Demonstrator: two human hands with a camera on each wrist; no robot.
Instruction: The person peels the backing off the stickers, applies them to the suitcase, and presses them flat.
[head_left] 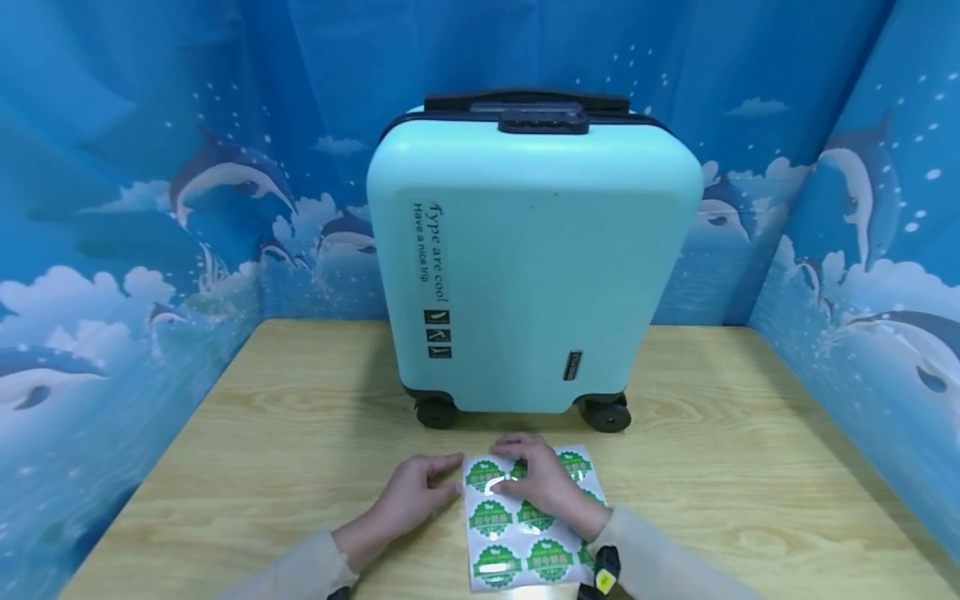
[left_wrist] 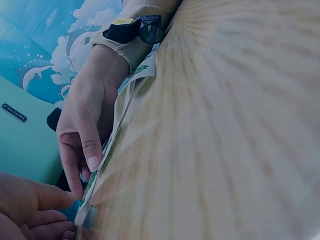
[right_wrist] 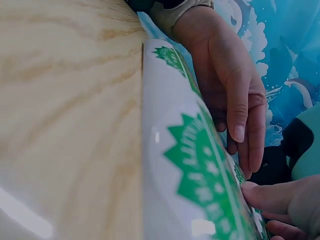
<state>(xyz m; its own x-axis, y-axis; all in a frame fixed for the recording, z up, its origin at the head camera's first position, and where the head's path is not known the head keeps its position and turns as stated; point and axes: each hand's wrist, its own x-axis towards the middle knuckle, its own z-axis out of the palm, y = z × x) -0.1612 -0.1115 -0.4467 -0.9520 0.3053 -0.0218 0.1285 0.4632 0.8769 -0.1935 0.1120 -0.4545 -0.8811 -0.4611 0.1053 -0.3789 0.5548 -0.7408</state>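
A white sheet (head_left: 519, 542) bearing several round green stickers (head_left: 550, 559) lies on the wooden table. Over its upper part reaches my right hand (head_left: 546, 482), thumb and fingers spread apart and touching the sheet. At the sheet's left edge is my left hand (head_left: 417, 493), its loosely bent fingertips and thumb right at the border. In the left wrist view the right hand (left_wrist: 89, 112) points its fingers down along the sheet, close to the left hand (left_wrist: 32, 207). The right wrist view has the left hand (right_wrist: 225, 70) with fingers extended beside the curved-looking sheet (right_wrist: 162, 115).
A mint-green suitcase (head_left: 536, 250) stands upright behind the sheet, on black wheels (head_left: 606, 414). The wooden table (head_left: 285, 433) extends to both sides. Blue curtains (head_left: 315, 75) printed with dolphins enclose the back and sides.
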